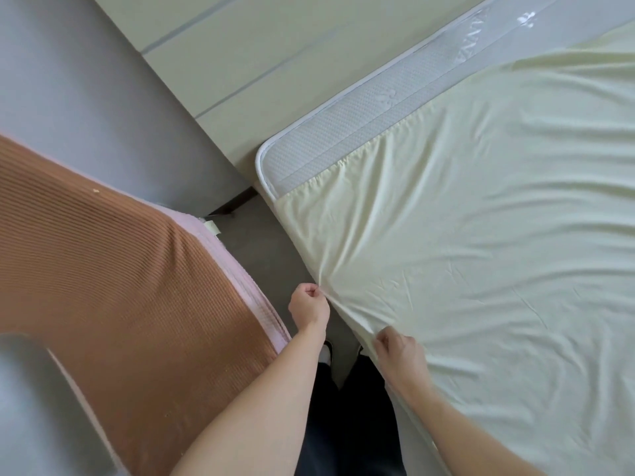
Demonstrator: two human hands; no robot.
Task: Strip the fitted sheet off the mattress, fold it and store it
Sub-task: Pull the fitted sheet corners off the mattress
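Observation:
A pale yellow fitted sheet (pixel 464 218) lies wrinkled over a white mattress (pixel 309 156). Its elastic edge has come off the near-left corner and the head end, so a strip of textured mattress top shows there. My left hand (pixel 307 305) pinches the sheet's edge at the mattress side, fingers closed on the fabric. My right hand (pixel 398 348) grips the same edge a little nearer to me. Creases fan out across the sheet from both grips.
A brown ribbed blanket with pink trim (pixel 113 269) lies on a grey surface to my left. A pale panelled wall or headboard (pixel 240 56) runs behind the mattress. Grey floor (pixel 264 242) forms a narrow gap where my dark-trousered legs (pixel 347 413) stand.

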